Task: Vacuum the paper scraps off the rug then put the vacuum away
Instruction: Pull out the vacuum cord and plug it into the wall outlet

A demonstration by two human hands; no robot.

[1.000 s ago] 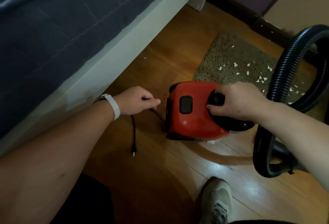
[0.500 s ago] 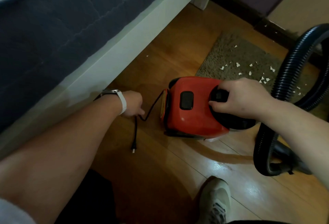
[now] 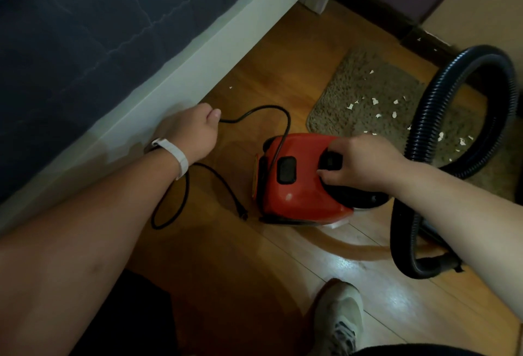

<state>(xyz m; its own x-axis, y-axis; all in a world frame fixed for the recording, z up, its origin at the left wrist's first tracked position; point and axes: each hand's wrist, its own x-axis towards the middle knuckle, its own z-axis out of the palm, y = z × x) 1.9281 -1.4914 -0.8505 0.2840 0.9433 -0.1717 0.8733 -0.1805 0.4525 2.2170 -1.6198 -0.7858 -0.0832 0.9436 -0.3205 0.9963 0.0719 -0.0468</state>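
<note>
Far left: dark bed [image 3: 85, 30] on a pale frame, just behind the left knuckles. Left hand [image 3: 192, 132], white band [image 3: 177, 156] at the wrist, fingers curled tight, pinching a black cord [image 3: 254, 109].

From those fingertips, cord arching right and down onto the top of the red vacuum [image 3: 294, 197]. Other end looping under the wrist to a plug [image 3: 242, 215] lying on the wood floor [image 3: 254, 270], between the two hands.

Vacuum sitting on the floor, right of the left fingers and directly beneath the right ones. Right hand [image 3: 365, 161] on top of it, fingers and thumb wrapped round the black handle [image 3: 329, 160].

Beyond the right fingertips, a shaggy rug [image 3: 353, 84] strewn with white paper scraps [image 3: 375, 101]; one stray scrap on bare floor just past the left fingers.

Right of the right hand, ribbed black hose [image 3: 421, 118] curving in a big loop over the rug's edge and back down to the floor. Below the right wrist, a pale shoe [image 3: 339, 319].
</note>
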